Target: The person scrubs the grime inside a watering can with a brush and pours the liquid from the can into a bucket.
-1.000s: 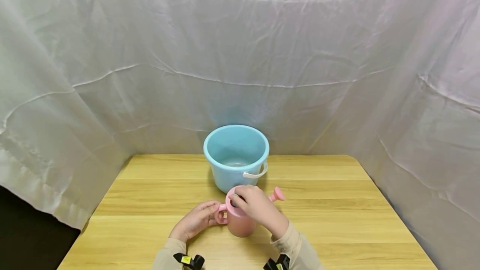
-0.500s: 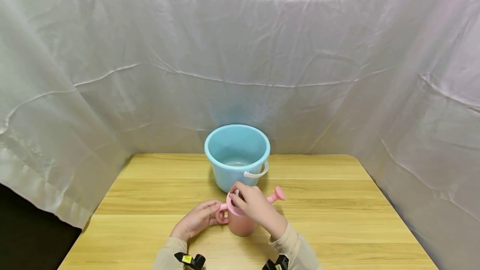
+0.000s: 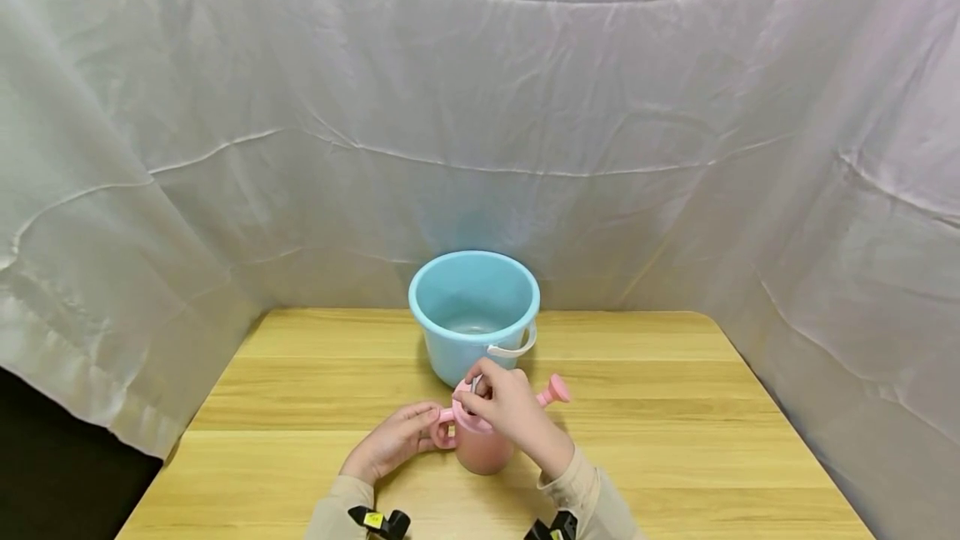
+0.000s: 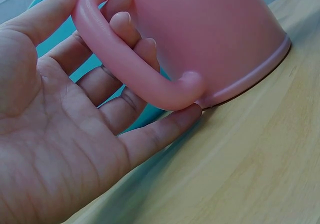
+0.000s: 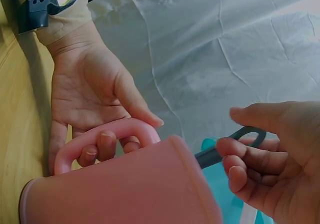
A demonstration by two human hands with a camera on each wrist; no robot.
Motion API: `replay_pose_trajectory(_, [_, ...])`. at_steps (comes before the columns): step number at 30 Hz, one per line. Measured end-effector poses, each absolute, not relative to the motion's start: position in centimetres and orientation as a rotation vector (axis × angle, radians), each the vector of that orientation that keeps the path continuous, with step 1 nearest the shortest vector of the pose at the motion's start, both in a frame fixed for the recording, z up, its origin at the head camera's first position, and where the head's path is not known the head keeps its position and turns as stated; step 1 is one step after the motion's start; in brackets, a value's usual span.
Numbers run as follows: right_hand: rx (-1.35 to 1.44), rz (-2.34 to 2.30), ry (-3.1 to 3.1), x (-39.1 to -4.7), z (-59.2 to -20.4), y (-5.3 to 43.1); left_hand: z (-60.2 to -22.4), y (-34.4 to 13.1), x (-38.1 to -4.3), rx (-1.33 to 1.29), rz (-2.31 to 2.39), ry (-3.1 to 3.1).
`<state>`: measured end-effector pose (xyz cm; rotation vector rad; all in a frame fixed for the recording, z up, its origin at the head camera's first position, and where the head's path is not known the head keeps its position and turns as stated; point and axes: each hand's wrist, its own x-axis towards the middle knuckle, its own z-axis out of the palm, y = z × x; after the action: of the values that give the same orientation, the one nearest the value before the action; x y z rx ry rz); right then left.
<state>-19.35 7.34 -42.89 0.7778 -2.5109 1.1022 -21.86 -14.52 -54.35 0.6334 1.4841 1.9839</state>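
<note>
A pink watering can stands upright on the wooden table, its spout pointing right. My left hand holds the can's handle; in the left wrist view several fingers reach through the loop and the thumb rests at its top. My right hand is over the can's opening. Its fingers grip a dark grey tool with a looped handle, seen in the right wrist view. The tool's shaft goes down behind the can's rim, and its lower end is hidden.
A light blue bucket with a white handle stands just behind the watering can. The wooden table is bordered at the back and sides by grey-white cloth. Black devices are strapped at both wrists.
My right hand has risen slightly at the can's opening, and more of the grey tool shows between its fingers. My left hand, the watering can and the bucket have stayed in place.
</note>
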Motion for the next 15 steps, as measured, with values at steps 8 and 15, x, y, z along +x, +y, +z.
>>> replay_pose_trajectory(8, [0.700, 1.191, -2.368, -18.8, -41.9, 7.4, -54.4, -14.6, -21.8, 0.617, 1.977, 1.483])
replay_pose_trajectory(15, [0.700, 1.212, -2.433, -18.7, -41.7, 7.6, -54.4, -14.6, -21.9, 0.623, 1.976, 1.482])
